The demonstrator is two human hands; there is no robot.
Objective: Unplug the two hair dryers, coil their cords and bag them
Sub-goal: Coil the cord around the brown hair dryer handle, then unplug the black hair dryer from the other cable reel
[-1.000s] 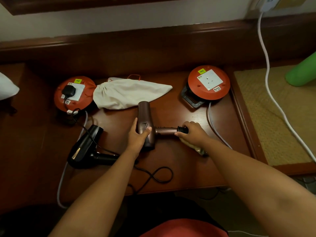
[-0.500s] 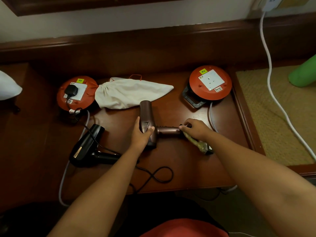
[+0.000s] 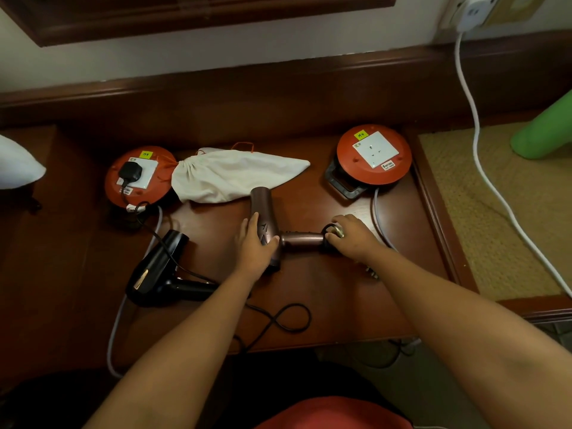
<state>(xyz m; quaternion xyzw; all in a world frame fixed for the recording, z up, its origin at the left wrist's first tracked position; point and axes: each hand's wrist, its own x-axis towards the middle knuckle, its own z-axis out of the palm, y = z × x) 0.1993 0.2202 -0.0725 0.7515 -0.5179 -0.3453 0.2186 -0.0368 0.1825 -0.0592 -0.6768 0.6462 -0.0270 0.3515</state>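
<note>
Room: we sit at a dark wooden surface (image 3: pixel 309 305) by a wall.
Brown dryer: the brown hair dryer (image 3: pixel 266 224) lies flat in the middle of the surface, its handle pointing right.
Left hand: our left hand (image 3: pixel 255 246) holds the dryer's body, with fingers curled round it.
Right hand: our right hand (image 3: pixel 353 236) grips the cord bundle (image 3: pixel 332 232) at the end of the handle. Its plug (image 3: pixel 370 270) peeks out under our wrist.
Black dryer: the black hair dryer (image 3: pixel 158 267) lies to the left. Its black plug (image 3: pixel 130 171) sits in the left red reel (image 3: pixel 136 178), so we think it is not unplugged yet.
Bag: the white cloth bag (image 3: pixel 235 174) lies just behind the brown dryer.
Other reel: the right red reel (image 3: pixel 374 154) has nothing plugged in.
How to do it well: we should keep the dryer steady, wind the cord in neat loose loops, and tuck the plug in so it cannot spring loose.
</note>
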